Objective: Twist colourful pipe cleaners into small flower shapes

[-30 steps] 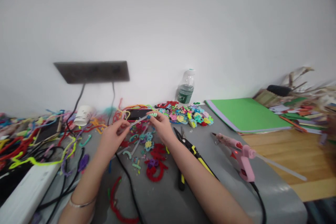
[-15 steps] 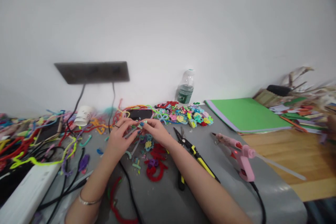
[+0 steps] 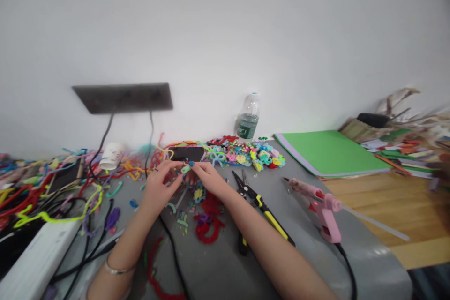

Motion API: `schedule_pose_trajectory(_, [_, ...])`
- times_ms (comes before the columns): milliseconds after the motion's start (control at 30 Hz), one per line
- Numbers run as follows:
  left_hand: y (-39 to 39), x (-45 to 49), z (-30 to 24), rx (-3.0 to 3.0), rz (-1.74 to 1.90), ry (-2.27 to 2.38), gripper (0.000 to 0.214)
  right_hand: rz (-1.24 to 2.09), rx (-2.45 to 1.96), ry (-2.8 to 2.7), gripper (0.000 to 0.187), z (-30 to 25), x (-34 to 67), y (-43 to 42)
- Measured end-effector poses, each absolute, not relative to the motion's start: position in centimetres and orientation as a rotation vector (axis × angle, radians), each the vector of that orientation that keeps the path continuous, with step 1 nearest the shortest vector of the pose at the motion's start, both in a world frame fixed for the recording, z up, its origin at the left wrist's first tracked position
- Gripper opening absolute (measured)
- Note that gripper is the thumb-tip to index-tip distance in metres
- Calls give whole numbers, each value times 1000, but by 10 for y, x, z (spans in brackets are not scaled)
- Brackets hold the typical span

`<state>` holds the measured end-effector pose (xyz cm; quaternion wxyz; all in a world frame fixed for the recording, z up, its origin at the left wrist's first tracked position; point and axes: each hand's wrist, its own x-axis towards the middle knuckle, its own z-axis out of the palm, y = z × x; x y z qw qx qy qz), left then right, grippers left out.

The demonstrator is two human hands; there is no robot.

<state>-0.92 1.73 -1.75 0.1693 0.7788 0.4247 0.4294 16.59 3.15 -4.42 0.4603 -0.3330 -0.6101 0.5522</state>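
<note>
My left hand [image 3: 160,183] and my right hand [image 3: 205,176] meet over the grey table mat [image 3: 225,262], fingertips pinched together on a small pale green pipe-cleaner piece [image 3: 186,168]. Both hands are closed on it. Under them lie small curled pipe-cleaner shapes, a yellow-and-blue flower [image 3: 198,193] and red loops [image 3: 208,225]. A silver bracelet [image 3: 116,269] sits on my left wrist.
Yellow-handled pliers [image 3: 262,213] lie right of my right arm. A pink glue gun [image 3: 318,208] stands further right, its cord running off the mat. A heap of finished flowers [image 3: 251,154], a bottle [image 3: 249,117], a paper cup [image 3: 110,154], green paper sheets [image 3: 326,152] and tangled pipe cleaners [image 3: 38,192] ring the area.
My hands have drawn together and dropped lower toward the table; the long thin stick held between them a second ago no longer shows, and only the small green piece is pinched.
</note>
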Motion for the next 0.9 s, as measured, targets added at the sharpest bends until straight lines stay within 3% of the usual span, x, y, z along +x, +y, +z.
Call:
schedule_pose_trajectory(333, [17, -7, -19, 1973, 1241, 1203, 17, 1179, -863, -1598, 62, -42, 165, 27])
schedule_pose_trajectory(533, [18, -8, -18, 1801, 1259, 1220, 23, 1134, -836, -1407, 30, -37, 170, 31])
schedule_pose_trajectory(633, [19, -8, -18, 1799, 1259, 1211, 24, 1201, -810, -1372, 22, -38, 169, 31])
schedule_pose_trajectory(900, [19, -7, -17, 1763, 1244, 1206, 23, 1367, -755, -1313, 30, -40, 167, 32])
